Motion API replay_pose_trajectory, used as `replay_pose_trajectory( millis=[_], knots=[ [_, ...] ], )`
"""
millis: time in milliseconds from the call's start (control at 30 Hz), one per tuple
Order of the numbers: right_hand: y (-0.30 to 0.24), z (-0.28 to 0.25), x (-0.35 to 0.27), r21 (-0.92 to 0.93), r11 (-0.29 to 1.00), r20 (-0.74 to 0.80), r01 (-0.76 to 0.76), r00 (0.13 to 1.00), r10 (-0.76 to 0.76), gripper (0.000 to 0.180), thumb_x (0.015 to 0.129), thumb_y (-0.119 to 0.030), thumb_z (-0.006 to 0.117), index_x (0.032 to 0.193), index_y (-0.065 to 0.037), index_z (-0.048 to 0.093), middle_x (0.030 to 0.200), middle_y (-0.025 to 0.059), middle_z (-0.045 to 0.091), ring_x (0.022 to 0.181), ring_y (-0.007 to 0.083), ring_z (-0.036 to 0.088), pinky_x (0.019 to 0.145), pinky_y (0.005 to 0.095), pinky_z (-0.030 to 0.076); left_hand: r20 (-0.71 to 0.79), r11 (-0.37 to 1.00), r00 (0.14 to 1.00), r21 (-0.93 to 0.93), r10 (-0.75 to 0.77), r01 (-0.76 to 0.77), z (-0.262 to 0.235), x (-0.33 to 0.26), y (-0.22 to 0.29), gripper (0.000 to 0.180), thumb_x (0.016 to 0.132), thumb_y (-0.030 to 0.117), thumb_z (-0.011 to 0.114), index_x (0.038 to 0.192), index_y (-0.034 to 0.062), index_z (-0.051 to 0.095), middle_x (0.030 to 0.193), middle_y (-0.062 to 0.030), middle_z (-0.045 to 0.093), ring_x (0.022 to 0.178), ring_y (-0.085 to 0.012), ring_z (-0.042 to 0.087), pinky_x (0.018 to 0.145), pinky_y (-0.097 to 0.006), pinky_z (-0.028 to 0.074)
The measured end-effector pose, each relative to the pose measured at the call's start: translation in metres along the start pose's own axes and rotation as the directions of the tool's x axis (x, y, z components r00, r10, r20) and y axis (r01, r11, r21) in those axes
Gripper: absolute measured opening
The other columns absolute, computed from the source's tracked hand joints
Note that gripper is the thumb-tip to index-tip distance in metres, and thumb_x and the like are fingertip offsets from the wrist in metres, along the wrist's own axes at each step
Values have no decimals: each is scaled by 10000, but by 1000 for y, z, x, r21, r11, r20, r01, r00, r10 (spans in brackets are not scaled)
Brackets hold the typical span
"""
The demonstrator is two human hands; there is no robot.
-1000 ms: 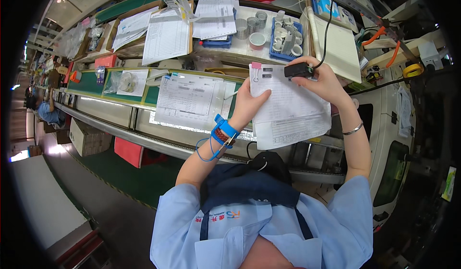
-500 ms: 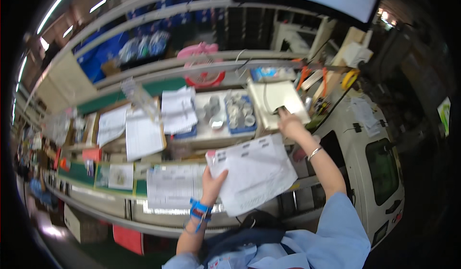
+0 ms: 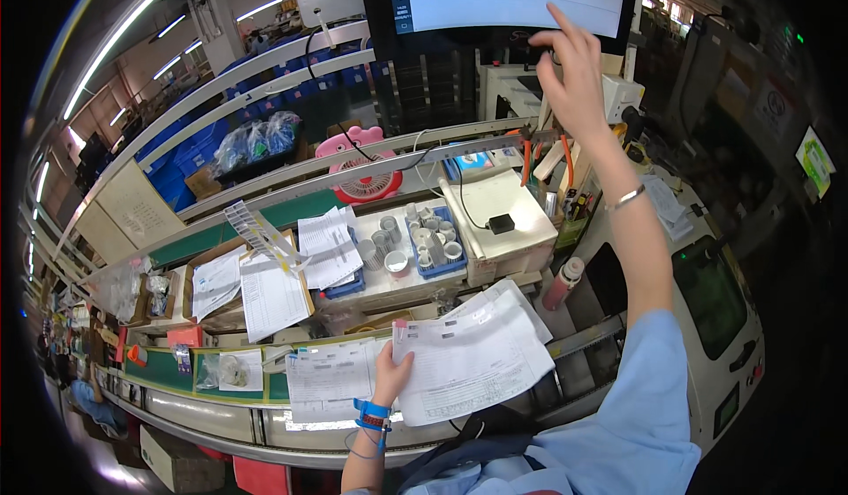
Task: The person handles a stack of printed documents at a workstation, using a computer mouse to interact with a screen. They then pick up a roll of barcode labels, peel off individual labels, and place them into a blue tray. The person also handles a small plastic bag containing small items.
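Note:
Gripped at the left edge between thumb and fingers of my left hand (image 3: 391,374) is a small stack of printed paper sheets (image 3: 477,358). A blue wrist strap (image 3: 372,414) with a cord is on that wrist. My right hand (image 3: 574,75) is raised in front of the lower part of a monitor (image 3: 508,5), index finger stretched out and the other fingers apart, holding nothing. Whether the fingertip touches the screen I cannot tell. Below that arm, a small black corded device (image 3: 501,224) lies on a white box (image 3: 521,204).
Blue trays (image 3: 435,241) of grey and white cylindrical parts stand behind the sheets. Further left lie more papers (image 3: 269,292) and a clear plastic strip (image 3: 261,234). A pink fan (image 3: 365,173) sits behind the rail. To the right are a bottle (image 3: 564,283) and a white machine (image 3: 707,292).
My right hand has left the small black device on the white box and risen to the monitor. My left hand keeps hold of the sheets. The view has tilted upward, showing more screen.

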State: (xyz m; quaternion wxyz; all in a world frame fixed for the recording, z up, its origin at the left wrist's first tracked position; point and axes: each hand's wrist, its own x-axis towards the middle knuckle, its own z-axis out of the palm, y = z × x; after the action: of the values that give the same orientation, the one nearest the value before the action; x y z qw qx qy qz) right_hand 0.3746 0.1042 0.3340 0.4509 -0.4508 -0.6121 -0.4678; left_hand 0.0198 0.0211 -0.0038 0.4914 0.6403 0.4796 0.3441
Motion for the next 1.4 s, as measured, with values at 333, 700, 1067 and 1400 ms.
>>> replay_pose_trajectory(
  millis=[333,700,1067,1400],
  knots=[
    [-16,-4,-2,35,999,53,-11,999,10,161,714,-44,479,859,-64,547,1093,84,544,1030,246,433,874,335,304,-129,975,991,-221,-20,-9,-11,-6,6,284,750,26,588,1020,-23,515,931,-83,593,837,-137,549,751,-259,435],
    [-44,79,-258,-393,874,918,-284,-77,388,584,682,-266,565,1239,-199,403,1208,261,373,1017,369,494,875,385,415,-214,950,973,-312,-87,16,-20,-12,18,314,769,31,577,1063,-32,485,986,-94,575,876,-140,544,754,-254,443],
    [-117,-5,-187,161,555,974,-816,39,-225,263,744,-74,605,991,-55,516,838,54,559,766,103,506,718,241,416,-252,871,958,-491,-138,-3,-6,-6,27,300,792,42,561,1068,-27,464,1001,-106,567,880,-143,553,759,-252,453],
    [-140,0,-171,340,391,930,-855,243,-278,261,752,-62,606,1004,-46,544,952,34,555,829,113,532,750,246,425,-266,859,960,-508,-89,-61,-2,-3,27,287,794,17,553,1062,-34,464,1014,-110,566,899,-148,551,776,-251,444]
  ],
)
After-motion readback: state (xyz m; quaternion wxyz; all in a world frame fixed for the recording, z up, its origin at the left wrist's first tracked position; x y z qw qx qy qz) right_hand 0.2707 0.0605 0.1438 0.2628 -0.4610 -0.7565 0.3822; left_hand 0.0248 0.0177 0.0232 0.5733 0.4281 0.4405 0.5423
